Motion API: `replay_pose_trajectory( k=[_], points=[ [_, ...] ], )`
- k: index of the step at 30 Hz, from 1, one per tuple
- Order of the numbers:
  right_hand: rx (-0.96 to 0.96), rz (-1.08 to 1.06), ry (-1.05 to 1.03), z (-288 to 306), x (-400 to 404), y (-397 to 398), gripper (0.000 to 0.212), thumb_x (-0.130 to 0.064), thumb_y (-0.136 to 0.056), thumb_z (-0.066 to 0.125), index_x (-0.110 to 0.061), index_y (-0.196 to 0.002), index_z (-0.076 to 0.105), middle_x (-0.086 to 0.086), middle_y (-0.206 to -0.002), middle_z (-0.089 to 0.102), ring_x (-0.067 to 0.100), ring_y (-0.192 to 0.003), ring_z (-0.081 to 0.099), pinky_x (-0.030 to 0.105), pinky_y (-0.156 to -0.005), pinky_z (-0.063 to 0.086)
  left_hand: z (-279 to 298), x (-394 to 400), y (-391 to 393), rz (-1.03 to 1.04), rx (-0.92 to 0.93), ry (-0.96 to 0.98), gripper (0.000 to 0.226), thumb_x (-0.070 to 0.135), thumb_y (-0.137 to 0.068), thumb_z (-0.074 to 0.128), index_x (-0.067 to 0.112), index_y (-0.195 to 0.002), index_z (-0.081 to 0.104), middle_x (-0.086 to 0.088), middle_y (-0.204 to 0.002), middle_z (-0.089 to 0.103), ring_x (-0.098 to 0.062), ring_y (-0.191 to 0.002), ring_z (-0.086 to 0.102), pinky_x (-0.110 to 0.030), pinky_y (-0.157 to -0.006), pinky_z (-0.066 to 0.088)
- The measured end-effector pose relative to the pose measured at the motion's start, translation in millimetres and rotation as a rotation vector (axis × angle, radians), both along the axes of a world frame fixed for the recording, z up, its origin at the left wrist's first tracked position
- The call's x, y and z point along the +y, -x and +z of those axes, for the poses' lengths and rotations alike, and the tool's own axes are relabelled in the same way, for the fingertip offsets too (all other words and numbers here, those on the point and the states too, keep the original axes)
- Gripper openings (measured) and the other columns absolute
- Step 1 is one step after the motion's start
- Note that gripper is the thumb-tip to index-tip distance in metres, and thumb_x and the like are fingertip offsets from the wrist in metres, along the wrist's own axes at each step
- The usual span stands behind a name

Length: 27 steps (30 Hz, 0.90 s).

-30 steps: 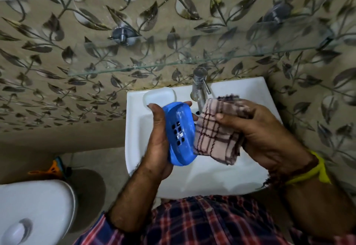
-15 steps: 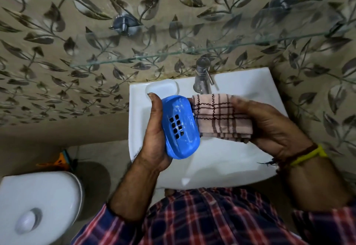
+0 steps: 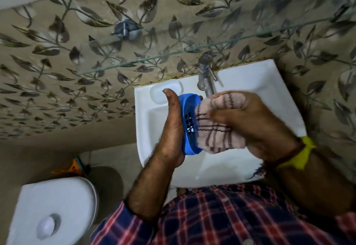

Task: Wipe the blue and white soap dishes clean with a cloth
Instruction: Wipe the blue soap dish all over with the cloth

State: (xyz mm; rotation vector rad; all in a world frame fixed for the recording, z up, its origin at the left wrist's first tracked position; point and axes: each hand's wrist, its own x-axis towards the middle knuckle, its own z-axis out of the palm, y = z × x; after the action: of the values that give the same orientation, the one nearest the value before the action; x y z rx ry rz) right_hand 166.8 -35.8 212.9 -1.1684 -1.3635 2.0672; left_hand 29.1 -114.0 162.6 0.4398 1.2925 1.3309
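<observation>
Left-hand (image 3: 171, 127) grip: unlabelled blue soap dish (image 3: 189, 125)

The left hand (image 3: 171, 127) grips the blue soap dish (image 3: 187, 125) over the white basin (image 3: 250, 167), and the right hand (image 3: 250, 123) presses the checked cloth (image 3: 213, 129) into it, so no gap lies between the two. Just beyond the right hand's knuckles the steel tap (image 3: 207, 79) stands upright, blocking that side. Above the tap the glass shelf (image 3: 173, 54) juts out from the wall. Below both hands the basin bowl lies bare.
</observation>
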Motion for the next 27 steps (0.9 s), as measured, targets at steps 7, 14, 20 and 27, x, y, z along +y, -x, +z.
replay_pose_trajectory(
  k=[7, 14, 20, 27],
  points=[
    [0.091, -0.091, 0.327, 3.0, -1.7, 7.0, 0.023, -0.002, -0.083, 0.074, 0.003, -0.105, 0.073, 0.025, -0.096, 0.075, 0.034, -0.078, 0.075, 0.047, -0.060, 0.062, -0.6, -2.8, -14.0, -0.050, -0.074, -0.108, 0.076, 0.078, -0.094, 0.033, 0.023, -0.132, 0.069, -0.012, -0.132, 0.070, -0.029, -0.125, 0.066, -0.042, -0.095, 0.057],
    [0.146, -0.065, 0.269, 4.0, -9.4, 2.7, 0.016, -0.004, -0.085, 0.072, 0.004, -0.098, 0.073, 0.026, -0.085, 0.074, 0.031, -0.062, 0.073, 0.042, -0.051, 0.060, 0.3, -1.6, -23.9, 0.032, -0.013, -0.136, 0.070, 0.077, -0.094, 0.037, 0.032, -0.144, 0.054, -0.004, -0.139, 0.066, -0.025, -0.130, 0.063, -0.038, -0.094, 0.057],
    [0.172, -0.021, 0.086, 1.8, -8.1, 4.7, 0.015, 0.003, -0.085, 0.071, 0.009, -0.099, 0.072, 0.018, -0.069, 0.074, 0.023, -0.055, 0.071, 0.032, -0.052, 0.058, 6.1, 0.7, -25.6, 0.056, -0.016, -0.141, 0.066, 0.078, -0.093, 0.038, 0.034, -0.135, 0.063, -0.006, -0.131, 0.071, -0.025, -0.123, 0.067, -0.037, -0.091, 0.058],
    [0.128, 0.100, -0.035, -3.8, -9.3, 5.8, 0.010, 0.008, -0.085, 0.070, 0.009, -0.095, 0.072, 0.007, -0.064, 0.073, 0.012, -0.052, 0.070, 0.022, -0.048, 0.055, 5.7, -0.4, -18.4, 0.089, -0.026, -0.107, 0.063, 0.076, -0.092, 0.032, 0.037, -0.125, 0.069, -0.006, -0.121, 0.076, -0.027, -0.113, 0.073, -0.040, -0.083, 0.061]
  ],
)
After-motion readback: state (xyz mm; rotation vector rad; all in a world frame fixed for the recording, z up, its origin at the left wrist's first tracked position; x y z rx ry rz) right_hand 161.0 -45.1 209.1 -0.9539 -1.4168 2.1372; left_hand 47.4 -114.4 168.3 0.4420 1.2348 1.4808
